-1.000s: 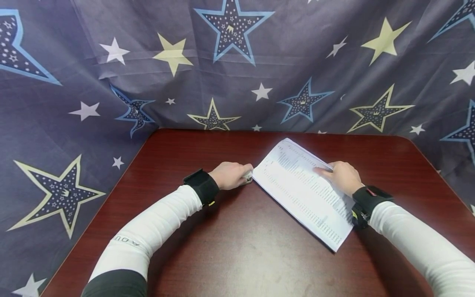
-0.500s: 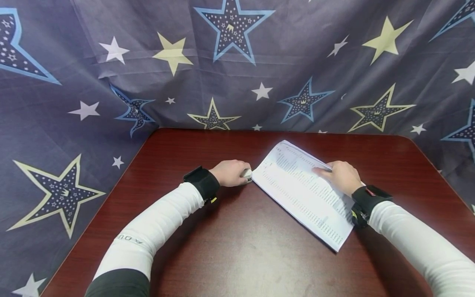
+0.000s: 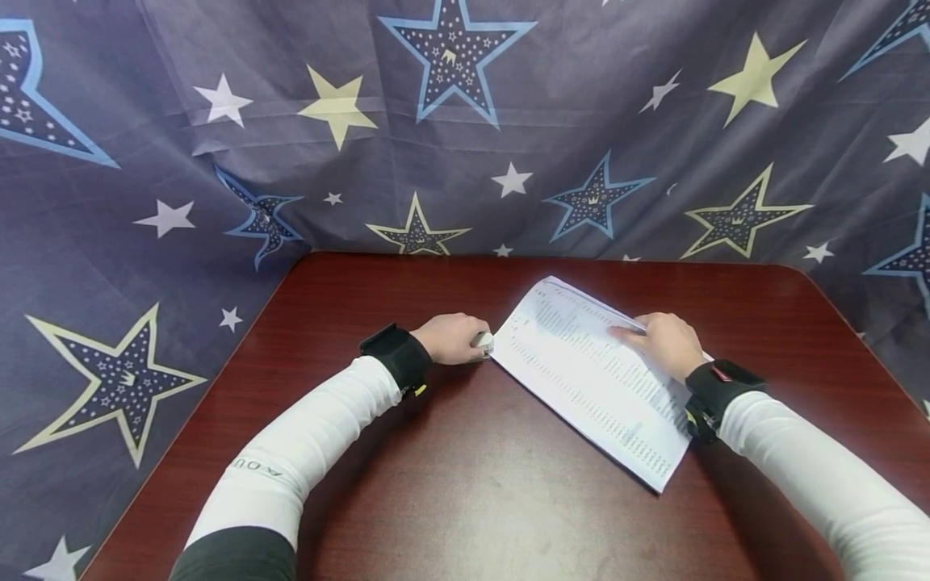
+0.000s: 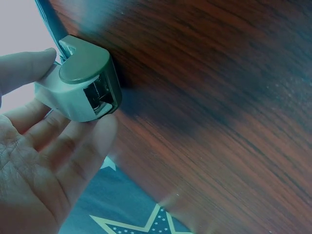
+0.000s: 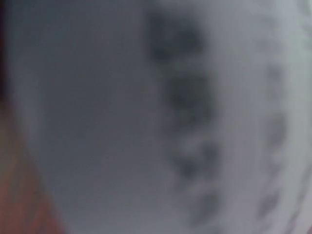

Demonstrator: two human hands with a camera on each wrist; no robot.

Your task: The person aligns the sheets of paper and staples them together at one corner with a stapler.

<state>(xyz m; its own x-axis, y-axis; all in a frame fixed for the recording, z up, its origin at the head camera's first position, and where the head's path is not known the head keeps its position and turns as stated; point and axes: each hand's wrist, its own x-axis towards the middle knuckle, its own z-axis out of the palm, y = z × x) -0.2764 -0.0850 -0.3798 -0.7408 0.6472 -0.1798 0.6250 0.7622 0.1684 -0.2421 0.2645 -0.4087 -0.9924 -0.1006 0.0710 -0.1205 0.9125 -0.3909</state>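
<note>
In the head view my left hand (image 3: 452,339) grips a small stapler (image 4: 80,90) at the left corner of a stack of printed sheets (image 3: 581,363). The left wrist view shows the thumb on one side of the stapler and fingers curled under the other, with the paper's edge running into its mouth. My right hand (image 3: 667,343) holds the sheets by their far right edge, thumb on top of the print and the other fingers hidden beneath. The sheets lie slanted over the table. Blurred print on paper (image 5: 185,97) fills the right wrist view.
A dark red wooden table (image 3: 465,468) lies under both hands. Its back and left edges meet a grey star-patterned cloth (image 3: 291,177) hanging behind. Black camera bands (image 3: 398,355) sit on both wrists, over white sleeves (image 3: 312,440).
The sheets' far corner has dipped slightly and shifted left. My left hand with the stapler has moved up a little. The right hand has edged slightly left, still holding the sheets.
</note>
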